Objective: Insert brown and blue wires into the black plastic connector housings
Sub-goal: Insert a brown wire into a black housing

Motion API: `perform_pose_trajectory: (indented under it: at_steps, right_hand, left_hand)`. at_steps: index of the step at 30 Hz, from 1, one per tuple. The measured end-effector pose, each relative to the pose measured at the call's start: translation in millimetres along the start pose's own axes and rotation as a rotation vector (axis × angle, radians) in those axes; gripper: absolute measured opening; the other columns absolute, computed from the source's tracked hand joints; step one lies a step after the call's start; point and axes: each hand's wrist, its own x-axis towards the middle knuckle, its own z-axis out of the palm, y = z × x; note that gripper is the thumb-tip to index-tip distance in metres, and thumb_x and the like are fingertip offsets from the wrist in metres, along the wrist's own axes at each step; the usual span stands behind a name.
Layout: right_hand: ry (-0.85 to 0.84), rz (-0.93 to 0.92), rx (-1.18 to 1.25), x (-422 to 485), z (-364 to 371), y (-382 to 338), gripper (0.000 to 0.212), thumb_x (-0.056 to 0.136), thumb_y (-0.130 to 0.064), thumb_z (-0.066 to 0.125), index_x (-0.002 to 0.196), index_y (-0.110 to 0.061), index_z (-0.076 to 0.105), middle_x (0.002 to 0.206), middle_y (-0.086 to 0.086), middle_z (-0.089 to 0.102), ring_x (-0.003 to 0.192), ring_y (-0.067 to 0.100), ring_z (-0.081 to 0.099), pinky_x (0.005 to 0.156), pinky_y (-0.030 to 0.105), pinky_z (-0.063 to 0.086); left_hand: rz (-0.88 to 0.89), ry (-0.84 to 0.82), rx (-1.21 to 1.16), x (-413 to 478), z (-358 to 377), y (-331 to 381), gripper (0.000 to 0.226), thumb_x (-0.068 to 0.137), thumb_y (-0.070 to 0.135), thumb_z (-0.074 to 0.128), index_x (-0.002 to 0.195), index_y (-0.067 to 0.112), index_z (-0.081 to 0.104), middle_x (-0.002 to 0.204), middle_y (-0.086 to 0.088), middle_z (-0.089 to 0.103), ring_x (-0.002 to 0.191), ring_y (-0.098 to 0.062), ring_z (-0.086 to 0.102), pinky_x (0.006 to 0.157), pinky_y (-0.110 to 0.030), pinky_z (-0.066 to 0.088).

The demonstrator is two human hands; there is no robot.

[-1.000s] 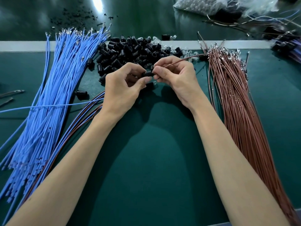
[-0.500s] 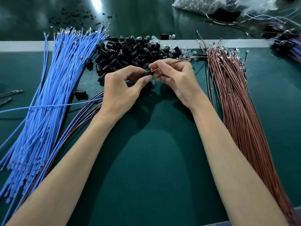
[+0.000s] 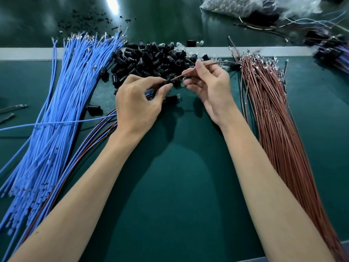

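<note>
Here is the black housing (image 3: 167,81), a small dark plastic shell, pinched between thumb and forefinger of the left grip (image 3: 136,105), held over the table (image 3: 179,195) just near of the heap. The right grip (image 3: 212,87) is clenched on a single brown wire (image 3: 222,62), thin and reddish. Its near end slants down to meet the housing, and its far end trails right toward the brown bundle. Whether the tip sits inside the shell or only touches its mouth is hard to tell, because the fingertips cover the joint.

A flash of blue shows in the hollow of the left palm. One blue wire (image 3: 66,122) runs in from the left edge and vanishes behind that hand, so its end is hidden.

Behind the hands lies the pile of black housings (image 3: 151,59), with small clear pieces scattered at its right fringe. The blue wires (image 3: 62,103) fan out on the left, metal tips pointing far, their near ends cut off by the frame. The brown wires (image 3: 273,125) lie in a long sheaf on the right, also running out of frame. A few mixed brown and blue leads (image 3: 94,130) pass under the left wrist. A stray housing (image 3: 93,107) sits beside the blue fan.

Farther off, a pale strip (image 3: 28,53) crosses the table. A clear plastic bag (image 3: 236,6) lies at far right, blurred.
</note>
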Motion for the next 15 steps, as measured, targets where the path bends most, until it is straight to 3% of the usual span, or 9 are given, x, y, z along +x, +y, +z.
perform_pose_trajectory:
  at_steps: [2, 5, 8, 11, 15]
  right_hand:
    - [0.003, -0.058, -0.194, -0.5, 1.5, 2.1, 0.015, 0.092, -0.006, 0.06, 0.078, -0.01, 0.062, 0.073, -0.001, 0.068, 0.06, 0.006, 0.061, 0.057, 0.018, 0.049]
    - [-0.098, -0.093, -0.43, -4.8, 5.1, 6.5, 0.011, 0.084, -0.008, 0.071, 0.076, -0.014, 0.067, 0.069, -0.008, 0.065, 0.065, 0.004, 0.058, 0.065, 0.019, 0.047]
    - [-0.057, -0.018, -0.177, -3.7, 4.7, 1.1, 0.007, 0.089, -0.008, 0.064, 0.083, -0.012, 0.065, 0.072, -0.005, 0.069, 0.063, 0.007, 0.061, 0.062, 0.019, 0.05]
    - [0.032, 0.055, 0.083, -1.1, 1.2, -2.0, 0.012, 0.094, -0.003, 0.055, 0.083, -0.007, 0.058, 0.07, 0.0, 0.069, 0.059, 0.008, 0.062, 0.06, 0.018, 0.051]
    - [-0.045, -0.037, -0.252, -4.3, 5.9, 2.3, 0.015, 0.083, 0.002, 0.068, 0.074, -0.009, 0.065, 0.071, 0.0, 0.067, 0.066, 0.007, 0.061, 0.069, 0.02, 0.049]
  left_hand:
    - [0.081, 0.019, 0.11, -1.6, 0.8, 1.8, 0.025, 0.086, 0.037, 0.066, 0.098, 0.017, 0.075, 0.085, 0.008, 0.07, 0.09, -0.021, 0.06, 0.085, -0.037, 0.044]
    - [0.185, 0.072, 0.317, -4.6, 3.0, 3.5, 0.021, 0.088, 0.038, 0.062, 0.096, 0.024, 0.075, 0.087, 0.008, 0.073, 0.098, -0.018, 0.058, 0.093, -0.039, 0.026]
    - [0.157, 0.095, 0.374, -4.4, 1.9, 1.7, 0.023, 0.091, 0.041, 0.057, 0.096, 0.026, 0.074, 0.086, 0.01, 0.073, 0.102, -0.016, 0.058, 0.093, -0.033, 0.012]
    - [0.115, 0.102, 0.385, -4.1, 2.1, 2.3, 0.025, 0.091, 0.041, 0.056, 0.096, 0.025, 0.074, 0.085, 0.009, 0.073, 0.104, -0.016, 0.058, 0.087, -0.026, 0.008]
    - [0.163, 0.094, 0.419, -5.6, 3.9, 2.3, 0.024, 0.092, 0.039, 0.056, 0.095, 0.024, 0.074, 0.084, 0.009, 0.074, 0.102, -0.016, 0.059, 0.093, -0.033, 0.012]
